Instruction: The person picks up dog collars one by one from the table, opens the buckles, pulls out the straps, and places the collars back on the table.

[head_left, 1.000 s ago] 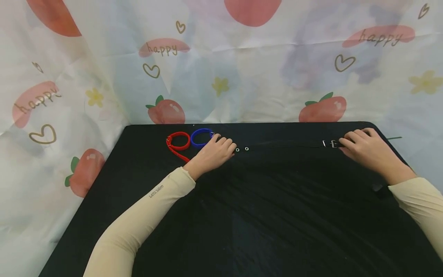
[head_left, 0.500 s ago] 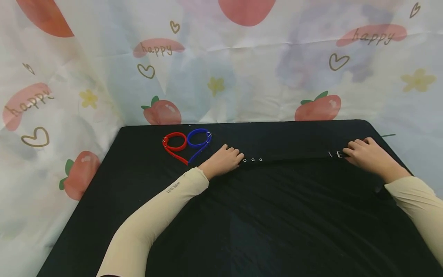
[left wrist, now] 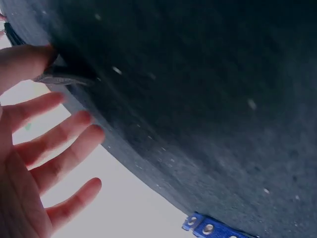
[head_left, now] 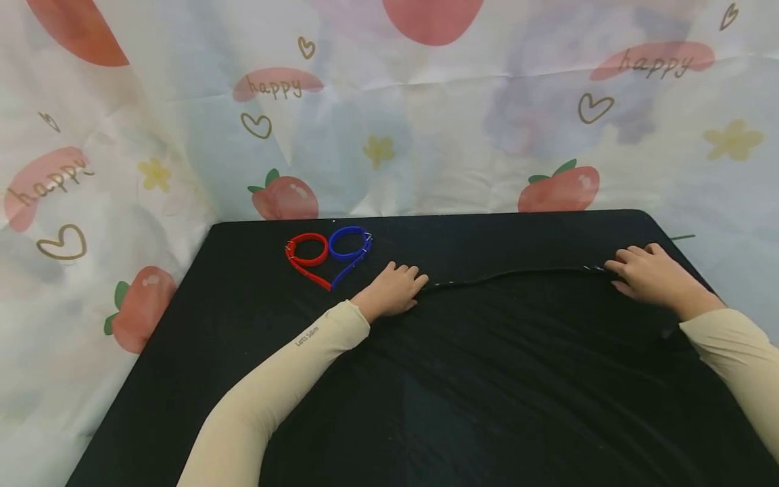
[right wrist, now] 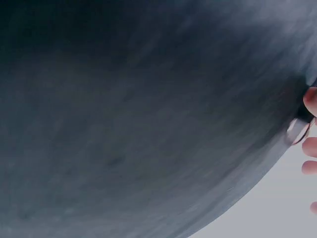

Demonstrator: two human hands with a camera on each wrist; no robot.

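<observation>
A black collar (head_left: pixel 517 272), a thin strap with metal eyelets and a buckle, stretches between my hands on its edge, slightly bent. My left hand (head_left: pixel 395 291) pinches its eyelet end. In the left wrist view, the strap end (left wrist: pixel 67 78) lies by the thumb while the other fingers are spread. At the far right of the table, my right hand (head_left: pixel 648 277) holds the buckle end. Some metal fitting (right wrist: pixel 297 131) and a few fingertips show at the right wrist view's edge; the rest of that hand is out of frame there.
A red collar (head_left: pixel 307 260) and a blue collar (head_left: pixel 349 256), each with a looped end, lie at the back left, their tails meeting in a point. Black cloth covers the table (head_left: pixel 426 406). A printed curtain (head_left: pixel 438 135) hangs behind it.
The black collar has come toward me, away from the back edge. It has turned from flat, eyelets showing, onto its edge, and has slackened. My left hand has moved right and nearer.
</observation>
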